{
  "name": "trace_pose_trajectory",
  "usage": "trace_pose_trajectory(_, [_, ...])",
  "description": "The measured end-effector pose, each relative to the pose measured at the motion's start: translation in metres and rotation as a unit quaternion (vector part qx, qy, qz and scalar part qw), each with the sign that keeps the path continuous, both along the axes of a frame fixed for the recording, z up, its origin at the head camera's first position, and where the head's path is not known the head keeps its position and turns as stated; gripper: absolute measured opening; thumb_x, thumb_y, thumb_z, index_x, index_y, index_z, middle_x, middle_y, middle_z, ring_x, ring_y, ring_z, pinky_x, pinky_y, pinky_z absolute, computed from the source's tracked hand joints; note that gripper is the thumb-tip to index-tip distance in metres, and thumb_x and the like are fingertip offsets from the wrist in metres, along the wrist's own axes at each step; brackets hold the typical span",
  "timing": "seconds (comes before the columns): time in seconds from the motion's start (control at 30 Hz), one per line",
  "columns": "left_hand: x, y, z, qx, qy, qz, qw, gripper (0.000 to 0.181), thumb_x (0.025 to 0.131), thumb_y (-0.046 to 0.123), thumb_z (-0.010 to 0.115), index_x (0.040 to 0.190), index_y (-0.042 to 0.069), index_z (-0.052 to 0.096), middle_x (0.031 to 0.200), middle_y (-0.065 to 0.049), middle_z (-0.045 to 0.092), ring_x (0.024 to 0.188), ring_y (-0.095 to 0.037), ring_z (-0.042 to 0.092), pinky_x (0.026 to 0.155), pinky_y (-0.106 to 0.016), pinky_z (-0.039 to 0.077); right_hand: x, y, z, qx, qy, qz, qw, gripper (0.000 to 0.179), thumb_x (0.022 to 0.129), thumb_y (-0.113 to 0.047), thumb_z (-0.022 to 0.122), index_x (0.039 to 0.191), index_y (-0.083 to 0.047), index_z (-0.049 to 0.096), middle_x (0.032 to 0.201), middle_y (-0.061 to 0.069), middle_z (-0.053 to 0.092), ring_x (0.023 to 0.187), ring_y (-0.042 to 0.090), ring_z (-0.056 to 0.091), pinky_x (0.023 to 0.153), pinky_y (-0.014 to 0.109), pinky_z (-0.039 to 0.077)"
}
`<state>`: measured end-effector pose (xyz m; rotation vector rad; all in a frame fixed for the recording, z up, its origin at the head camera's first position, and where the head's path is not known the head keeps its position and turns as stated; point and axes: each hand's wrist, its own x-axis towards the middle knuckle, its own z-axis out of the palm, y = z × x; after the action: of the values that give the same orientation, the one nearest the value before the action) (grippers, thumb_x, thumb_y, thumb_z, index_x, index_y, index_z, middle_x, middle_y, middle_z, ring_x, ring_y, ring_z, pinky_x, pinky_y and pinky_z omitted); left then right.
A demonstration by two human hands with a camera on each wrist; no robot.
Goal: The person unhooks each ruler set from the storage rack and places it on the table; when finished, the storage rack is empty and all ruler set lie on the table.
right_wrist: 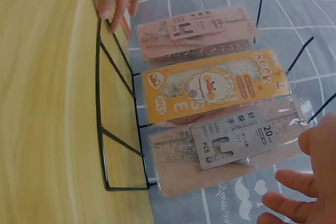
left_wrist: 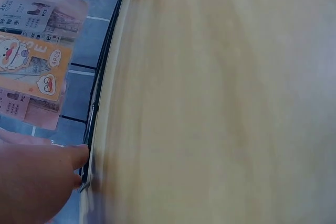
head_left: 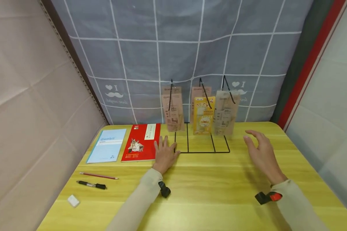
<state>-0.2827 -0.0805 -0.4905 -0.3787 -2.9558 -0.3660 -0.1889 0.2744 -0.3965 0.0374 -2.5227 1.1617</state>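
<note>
A black wire rack stands at the back of the table with three slanting hooks. Pink ruler packets hang on its left hook. On the middle hook a yellow DUCK packet hangs in front of a pink one. The right hook carries clear-fronted ruler packets. My left hand rests at the rack's front left corner, fingers spread, with fingertips at the base wire. My right hand is held to the right of the rack, thumb and fingers apart, with nothing between them.
Left of the rack lie a red book and a pale blue notebook. Nearer are a pencil, a black pen and a white eraser. A grey gridded cloth hangs behind the table.
</note>
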Motion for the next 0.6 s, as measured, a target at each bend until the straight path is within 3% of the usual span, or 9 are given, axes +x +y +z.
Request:
trace_pose_trajectory(0.23, [0.000,0.001,-0.001,0.017,-0.001,0.004,0.9998,0.047,0.102,0.042,0.063,0.143,0.019,0.063,0.166,-0.026,0.031,0.156,-0.053,0.017,0.122,-0.075,0.014,-0.038,0.006,0.013,-0.051,-0.041,-0.018,0.9977,0.070,0.108,-0.057,0.038,0.157,-0.008,0.043,0.157,0.027,0.043,0.139,0.048,0.044,0.099,0.065,0.045])
trace_pose_trajectory(0.43, [0.002,0.000,0.002,-0.001,-0.006,0.004,1.0000,0.047,0.102,0.044,0.062,0.144,0.021,0.063,0.166,-0.024,0.030,0.156,-0.053,0.017,0.122,-0.075,0.015,-0.075,0.011,0.024,-0.054,-0.020,-0.028,0.9979,0.069,0.106,-0.056,0.047,0.155,-0.007,0.048,0.158,0.026,0.044,0.140,0.048,0.045,0.106,0.067,0.041])
trace_pose_trajectory(0.6, [0.000,0.000,0.001,-0.007,-0.008,0.007,0.9999,0.047,0.103,0.046,0.060,0.144,0.024,0.063,0.167,-0.023,0.030,0.157,-0.052,0.017,0.122,-0.074,0.015,-0.092,0.010,0.028,-0.053,-0.014,-0.012,0.9985,0.071,0.104,-0.059,0.049,0.153,-0.008,0.051,0.158,0.024,0.046,0.137,0.046,0.048,0.102,0.063,0.045])
